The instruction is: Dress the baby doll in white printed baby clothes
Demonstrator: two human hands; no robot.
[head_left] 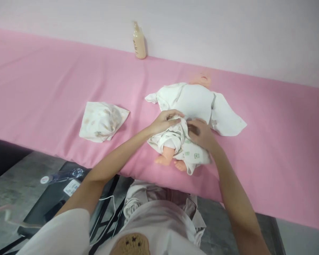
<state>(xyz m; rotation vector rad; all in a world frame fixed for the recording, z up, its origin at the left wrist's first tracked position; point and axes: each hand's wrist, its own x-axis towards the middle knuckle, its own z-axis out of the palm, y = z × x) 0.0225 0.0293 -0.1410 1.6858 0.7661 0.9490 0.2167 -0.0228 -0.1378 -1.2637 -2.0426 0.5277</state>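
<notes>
From where I stand, the doll (195, 106) lies on its back across the pink-covered surface (276, 152), right of the middle, its head (204, 78) near the far edge and its feet (163, 160) close to the near edge. A white top (188, 96) covers its body, the sleeves spread out sideways. The patterned garment (172, 136) is bunched around its legs, with a loose part trailing toward the near edge.

The person's left hand (167, 121) pinches the upper rim of that garment between thumb and fingers. The right hand (200, 132) is at the opposite side of the same rim, fingers curled inward; their tips are partly hidden, so I cannot tell whether they grip.

Left of the doll sits a bundled patterned cloth (102, 122). A pump bottle (139, 42) stands at the far edge, beside the wall (228, 35).
</notes>
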